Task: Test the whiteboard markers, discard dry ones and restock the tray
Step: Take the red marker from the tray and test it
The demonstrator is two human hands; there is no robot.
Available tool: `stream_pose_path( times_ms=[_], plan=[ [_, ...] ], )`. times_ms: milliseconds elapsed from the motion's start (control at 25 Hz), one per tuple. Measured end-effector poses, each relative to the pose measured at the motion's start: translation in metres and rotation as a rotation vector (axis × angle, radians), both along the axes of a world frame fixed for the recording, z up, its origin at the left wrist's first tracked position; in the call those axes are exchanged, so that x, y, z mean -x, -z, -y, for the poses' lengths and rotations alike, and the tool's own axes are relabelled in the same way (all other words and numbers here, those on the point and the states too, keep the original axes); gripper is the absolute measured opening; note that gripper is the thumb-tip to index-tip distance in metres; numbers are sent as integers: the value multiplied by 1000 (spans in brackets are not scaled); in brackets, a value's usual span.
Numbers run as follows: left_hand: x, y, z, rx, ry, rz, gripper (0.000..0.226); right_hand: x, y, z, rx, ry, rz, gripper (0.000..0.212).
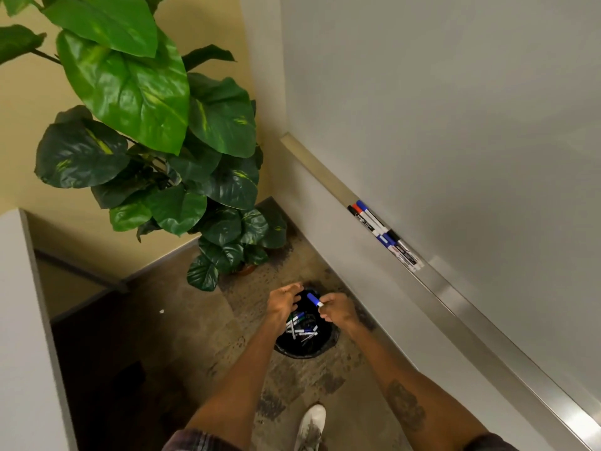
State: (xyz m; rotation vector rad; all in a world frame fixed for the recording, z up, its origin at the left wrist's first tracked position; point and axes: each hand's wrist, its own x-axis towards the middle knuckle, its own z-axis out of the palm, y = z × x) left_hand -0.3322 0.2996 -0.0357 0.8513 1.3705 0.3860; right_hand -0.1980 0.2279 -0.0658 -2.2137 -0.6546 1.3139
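In the head view, just below the centre of the frame, the right hand pinches a blue-capped marker between thumb and curled fingers, with the cap end pointing up and left. The left hand is just beside it, fingers spread and loosely bent, holding nothing that I can see. Both hands hang over the black bin on the floor, where a heap of discarded markers lies.

The step looks like dropping a dry marker. To do it well, keep the marker over the middle of the bin's mouth, not its far rim, then let the thumb and fingers part so it falls straight in. The cap seems to be on, though I cannot tell how firmly. The left hand should stay out of the marker's path.

At the right of the frame, a few good markers lie in the metal tray under the whiteboard. Much of the tray is bare, so I judge that restocking is yet to come.
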Motion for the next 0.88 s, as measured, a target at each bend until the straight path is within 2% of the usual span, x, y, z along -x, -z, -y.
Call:
stream_pose_path(
  times_ms=[80, 160, 280, 520, 680, 880],
  plan=[
    [4, 2, -1, 14, 0, -17, 15, 2, -4, -10, -37, -185, 139, 15],
    [7, 4, -2, 31, -3, -34, 13, 1, -9, -16, -57, -253, 206, 20],
    [5, 3, 2, 31, 18, -45, 13, -6, -20, -9, -90, -183, 205, 35],
    [-40, -15, 29, -37, 160, -19, 21, -33, -42, 41, -154, -31, 190, 30],
    [-93, -30, 68, -74, 345, 19, 23, -63, -57, 97, -207, 143, 172, 25],
    [-155, -52, 135, -114, 572, 62, 27, -105, -85, 176, -281, 283, 250, 23]
  ],
)
